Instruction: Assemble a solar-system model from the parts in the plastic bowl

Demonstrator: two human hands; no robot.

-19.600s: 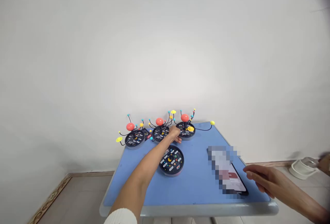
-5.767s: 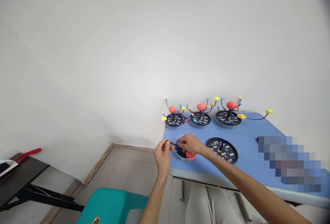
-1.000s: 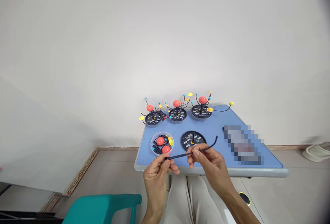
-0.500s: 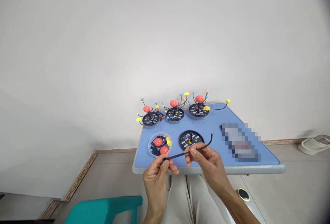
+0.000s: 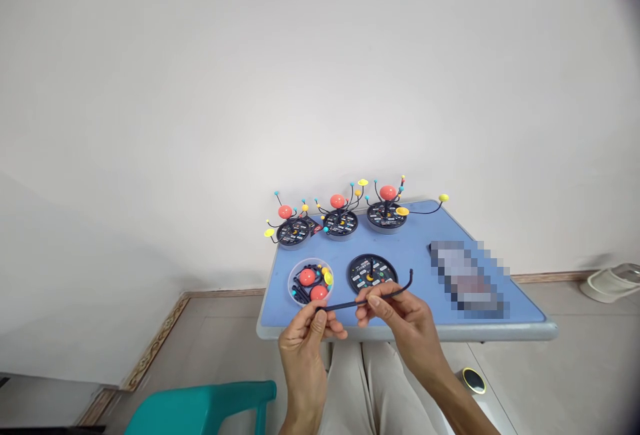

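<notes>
A thin black rod (image 5: 345, 305) with an upturned right end stretches between my hands above the table's front edge. My left hand (image 5: 307, 341) pinches its left end between thumb and fingers. Further along, my right hand (image 5: 403, 318) grips it near the middle, thumb on top. Just beyond the rod lies a round black base (image 5: 361, 268) with a short upright post and printed labels, its near side partly hidden by my right hand. Left of it, a clear round tub (image 5: 289, 281) holds red balls, smaller yellow and blue pieces and several black rods.
Three assembled planet models (image 5: 293, 233) with red balls and curved arms stand along the back of the blue table (image 5: 415, 255). A pixelated flat object (image 5: 465, 278) lies at the right. On the floor, a teal stool (image 5: 195, 405) stands at lower left.
The rod's curved right end has dipped slightly, and its orientation looks a little flatter. Both hands keep their hold on it. The view has shifted very slightly.
</notes>
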